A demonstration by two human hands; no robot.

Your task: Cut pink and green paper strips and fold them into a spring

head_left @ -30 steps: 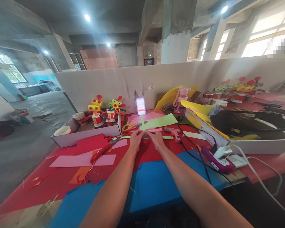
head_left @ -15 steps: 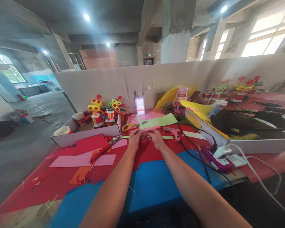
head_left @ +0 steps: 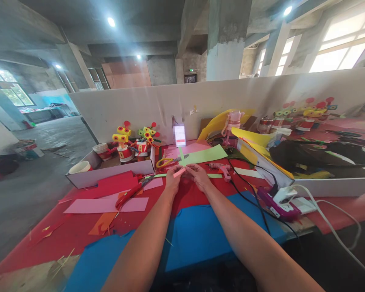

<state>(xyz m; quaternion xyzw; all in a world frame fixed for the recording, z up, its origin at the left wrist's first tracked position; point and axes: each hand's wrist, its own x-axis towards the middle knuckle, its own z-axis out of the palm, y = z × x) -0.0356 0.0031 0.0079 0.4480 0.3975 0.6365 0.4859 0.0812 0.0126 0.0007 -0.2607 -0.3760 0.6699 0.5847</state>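
Over the red table covering, my left hand [head_left: 172, 181] and my right hand [head_left: 198, 177] meet with fingertips close together. Between them they pinch a pink paper strip [head_left: 179, 172], whose end slants down across the left fingers. A narrow green paper strip [head_left: 181, 153] stands up from the same spot, crossing the pink one. Both hands are closed on the strips; the exact join is hidden by the fingers. Just behind lie yellow-handled scissors [head_left: 164, 162] and a wide green paper sheet [head_left: 205, 154]. A pink glue gun [head_left: 223, 169] rests to the right of my right hand.
Red-handled pliers [head_left: 129, 195] lie on pink paper at left. A box [head_left: 109, 173] there holds paper-cup figures [head_left: 124, 153] and stacked cups. Blue sheet [head_left: 197, 235] covers the front. Cables run from a purple power strip [head_left: 278, 205] at right, beside a larger box [head_left: 322, 187].
The pink strip pointed right over my right fingers; now it slants down to the left across my left fingers. Both hands stay in nearly the same place.
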